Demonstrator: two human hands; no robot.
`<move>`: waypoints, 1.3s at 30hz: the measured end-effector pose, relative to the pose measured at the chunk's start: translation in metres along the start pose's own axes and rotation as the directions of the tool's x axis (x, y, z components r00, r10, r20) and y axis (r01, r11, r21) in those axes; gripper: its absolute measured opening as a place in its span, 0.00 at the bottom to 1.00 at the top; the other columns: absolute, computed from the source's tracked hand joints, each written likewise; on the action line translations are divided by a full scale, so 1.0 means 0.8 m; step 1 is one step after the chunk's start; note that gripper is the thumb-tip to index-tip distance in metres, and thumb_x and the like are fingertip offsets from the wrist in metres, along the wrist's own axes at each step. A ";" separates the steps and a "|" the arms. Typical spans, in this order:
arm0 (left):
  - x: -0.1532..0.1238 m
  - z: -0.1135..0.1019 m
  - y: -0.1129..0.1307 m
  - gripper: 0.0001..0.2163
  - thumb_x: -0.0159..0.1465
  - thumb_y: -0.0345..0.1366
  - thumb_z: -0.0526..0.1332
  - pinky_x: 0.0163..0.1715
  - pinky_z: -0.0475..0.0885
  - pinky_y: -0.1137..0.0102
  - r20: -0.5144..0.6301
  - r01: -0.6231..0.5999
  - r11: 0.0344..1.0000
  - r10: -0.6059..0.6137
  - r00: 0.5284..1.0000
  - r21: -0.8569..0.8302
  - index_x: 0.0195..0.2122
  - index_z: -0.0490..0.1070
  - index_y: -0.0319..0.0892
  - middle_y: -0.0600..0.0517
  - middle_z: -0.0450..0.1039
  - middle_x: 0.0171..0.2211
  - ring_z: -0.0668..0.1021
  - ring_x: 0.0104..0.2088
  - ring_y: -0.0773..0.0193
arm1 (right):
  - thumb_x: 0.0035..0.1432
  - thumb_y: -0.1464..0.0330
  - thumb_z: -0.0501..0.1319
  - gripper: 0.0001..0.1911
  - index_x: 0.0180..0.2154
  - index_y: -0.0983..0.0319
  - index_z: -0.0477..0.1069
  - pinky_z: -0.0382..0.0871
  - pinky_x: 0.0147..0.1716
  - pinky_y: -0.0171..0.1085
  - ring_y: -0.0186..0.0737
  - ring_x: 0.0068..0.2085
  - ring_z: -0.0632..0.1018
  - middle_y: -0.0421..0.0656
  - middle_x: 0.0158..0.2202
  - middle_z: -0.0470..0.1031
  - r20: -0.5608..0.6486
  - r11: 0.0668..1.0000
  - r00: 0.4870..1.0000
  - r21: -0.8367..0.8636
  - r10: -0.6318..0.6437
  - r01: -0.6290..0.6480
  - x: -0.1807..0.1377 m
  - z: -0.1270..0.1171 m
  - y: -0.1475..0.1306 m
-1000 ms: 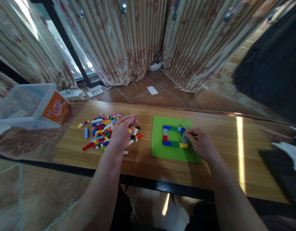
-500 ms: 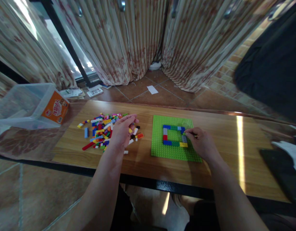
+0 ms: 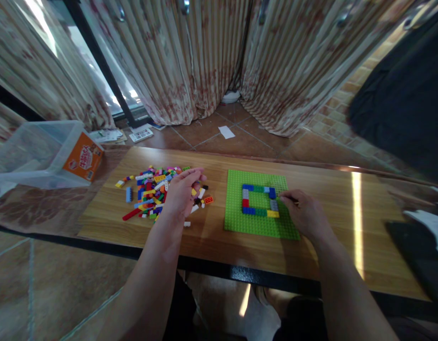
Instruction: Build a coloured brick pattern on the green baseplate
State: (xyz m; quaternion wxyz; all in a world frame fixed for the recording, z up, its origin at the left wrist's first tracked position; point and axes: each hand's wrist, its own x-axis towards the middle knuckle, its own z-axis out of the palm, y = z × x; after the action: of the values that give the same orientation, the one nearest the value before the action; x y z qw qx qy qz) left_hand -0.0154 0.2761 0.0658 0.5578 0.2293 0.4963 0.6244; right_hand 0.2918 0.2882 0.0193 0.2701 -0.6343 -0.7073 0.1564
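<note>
Sitting on the green baseplate [image 3: 236, 223], here's a rectangular brick frame [image 3: 254, 211], one layer of blue, green, grey, red and yellow, with bare studs in its middle. Just off its right side comes the right hand [image 3: 306, 214], thumb and forefinger drawn together at the tips; whether they pinch a brick, I can't tell, too small to read. Over on the other flank, the left hand [image 3: 181, 190] hangs over the loose brick pile [image 3: 151, 193], palm turned upward, fingers stretched out, some bricks hidden behind it. An orange brick [image 3: 208, 200] lies just right of that hand, a long red piece [image 3: 131, 214] at the pile's near edge. All this on a wooden table [image 3: 329, 213], a bright light strip across its right part. Beyond the left end, a clear plastic bin [image 3: 34, 177] with an orange label; behind, striped curtains [image 3: 212, 71] drape to the tiled floor [image 3: 179, 139].
</note>
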 end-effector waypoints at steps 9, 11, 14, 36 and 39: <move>-0.002 0.005 -0.006 0.10 0.51 0.33 0.67 0.16 0.53 0.79 0.031 -0.016 0.996 0.014 0.999 0.085 0.34 0.77 0.34 0.52 0.73 0.24 0.62 0.17 0.78 | 0.57 0.62 0.56 0.13 0.34 0.60 0.77 0.70 0.39 0.44 0.45 0.36 0.78 0.46 0.36 0.79 0.001 1.000 1.000 -0.011 -0.013 0.013 0.001 -0.002 -0.002; -0.004 0.008 -0.009 0.10 0.52 0.34 0.68 0.17 0.54 0.79 0.047 -0.017 0.991 0.011 0.999 0.129 0.33 0.76 0.35 0.51 0.73 0.25 0.64 0.18 0.77 | 0.57 0.62 0.56 0.14 0.34 0.60 0.77 0.70 0.39 0.44 0.45 0.37 0.78 0.47 0.36 0.79 0.008 1.000 1.000 -0.016 -0.017 0.018 0.001 -0.002 -0.001; -0.009 0.014 -0.017 0.09 0.54 0.35 0.66 0.18 0.54 0.79 0.092 -0.020 0.975 0.000 0.996 0.222 0.34 0.76 0.35 0.52 0.73 0.25 0.65 0.19 0.76 | 0.59 0.62 0.55 0.14 0.35 0.60 0.77 0.70 0.40 0.43 0.46 0.37 0.78 0.47 0.37 0.79 0.009 0.999 0.999 -0.017 -0.049 0.049 0.000 -0.001 0.000; -0.020 0.042 -0.065 0.13 0.63 0.35 0.60 0.33 0.71 0.70 0.360 -0.319 0.405 -0.026 0.933 0.857 0.46 0.76 0.35 0.49 0.79 0.30 0.78 0.30 0.62 | 0.57 0.63 0.56 0.12 0.33 0.60 0.77 0.70 0.40 0.44 0.46 0.37 0.78 0.47 0.36 0.80 0.031 1.000 1.000 -0.022 -0.001 0.002 0.002 0.000 0.001; -0.026 0.046 -0.062 0.15 0.63 0.36 0.60 0.36 0.73 0.68 0.375 -0.334 0.362 -0.045 0.926 0.870 0.49 0.75 0.34 0.46 0.80 0.34 0.79 0.32 0.61 | 0.56 0.63 0.57 0.11 0.33 0.59 0.77 0.70 0.40 0.44 0.46 0.37 0.78 0.47 0.35 0.80 0.031 1.000 0.999 -0.007 0.016 -0.015 0.002 -0.001 -0.001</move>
State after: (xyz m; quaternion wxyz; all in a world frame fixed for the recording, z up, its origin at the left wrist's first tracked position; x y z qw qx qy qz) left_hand 0.0444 0.2648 0.0430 0.3513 0.6469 0.6335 0.2384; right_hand 0.2915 0.2896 0.0211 0.2559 -0.6382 -0.7069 0.1657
